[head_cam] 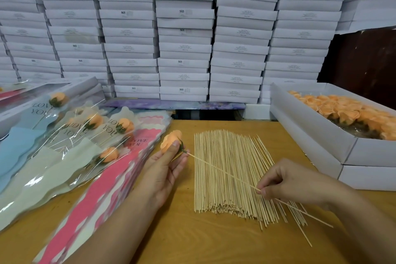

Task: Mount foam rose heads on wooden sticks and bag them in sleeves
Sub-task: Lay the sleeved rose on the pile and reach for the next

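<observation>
My left hand [165,166] grips an orange foam rose head [170,142] with a green base, palm up, above the wooden table. A thin wooden stick [218,169] meets the base of that rose and slants down to the right. My right hand [287,182] pinches this stick near its lower part, over a pile of wooden sticks [229,176] lying on the table. To the left lie several sleeved roses [94,121] in clear "LOVE YOU" sleeves, on stacks of blue, cream and pink sleeves [102,195].
A white open box [317,135] full of orange rose heads [351,111] stands at the right on another white box. A wall of stacked white boxes [184,34] fills the back. Bare wooden table [192,240] shows at the front.
</observation>
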